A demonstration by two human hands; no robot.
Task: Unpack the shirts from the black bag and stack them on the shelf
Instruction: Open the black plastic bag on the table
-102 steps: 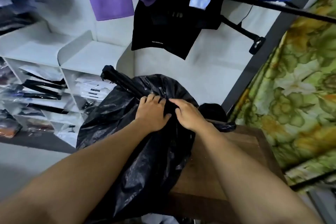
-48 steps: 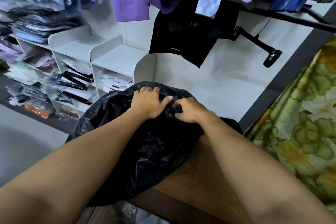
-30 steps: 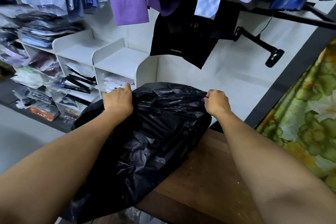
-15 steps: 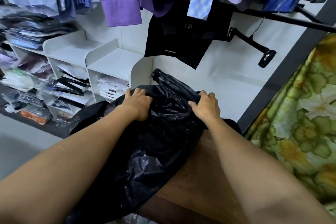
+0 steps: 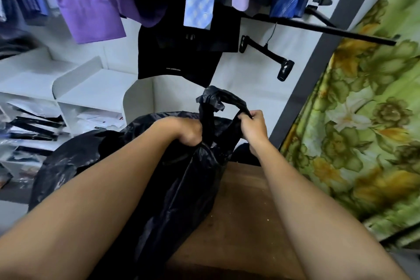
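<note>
Head view: right hand [image 5: 253, 126] fingers pinch the knot on the black bag [image 5: 181, 188]; left hand [image 5: 181, 130] fingers hidden, can't tell; if I yank, plastic tears or it slides off the table [image 5: 245, 223]

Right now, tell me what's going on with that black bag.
A person is working at the black bag on the wooden table. The left hand grips the gathered plastic below the knot, and the right hand holds a twisted strand beside it. The bag is not yet open; nothing is unpacked.
</note>
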